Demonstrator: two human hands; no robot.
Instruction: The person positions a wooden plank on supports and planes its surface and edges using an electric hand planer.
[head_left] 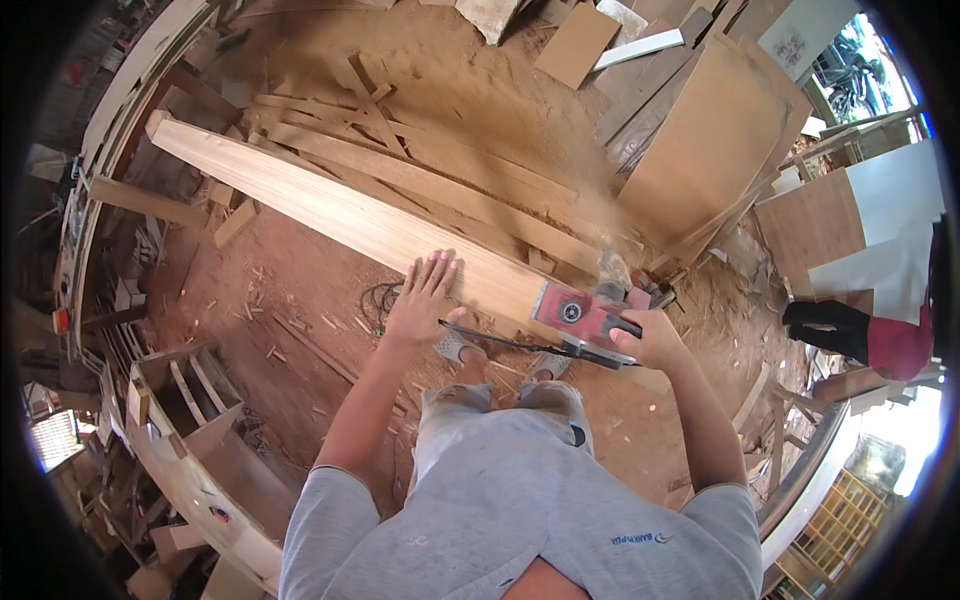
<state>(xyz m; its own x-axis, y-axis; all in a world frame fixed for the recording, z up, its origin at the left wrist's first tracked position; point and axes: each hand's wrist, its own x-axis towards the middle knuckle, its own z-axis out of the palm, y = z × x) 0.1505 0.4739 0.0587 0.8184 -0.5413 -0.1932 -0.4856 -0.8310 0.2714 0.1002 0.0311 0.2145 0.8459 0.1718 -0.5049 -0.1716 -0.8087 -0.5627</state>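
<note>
A long, pale wooden board (330, 213) runs slantwise in front of me, from the upper left down toward the right. My left hand (424, 300) lies flat on its near edge with the fingers stretched out. My right hand (655, 340) is wrapped round the rear handle of a red electric planer (585, 318), which sits on the board's right end. Dust and shavings blur the air beyond the planer. Its black cord (500, 345) passes below my left hand toward a coil by my feet. The planer's blade and sole are hidden.
Long planks (430, 185) lie on the dusty ground beyond the board. Large wooden panels (705, 150) lean at the upper right. Another person (880, 335) bends at the far right. A curved wooden frame (200, 470) stands at the lower left, and wood scraps litter the floor.
</note>
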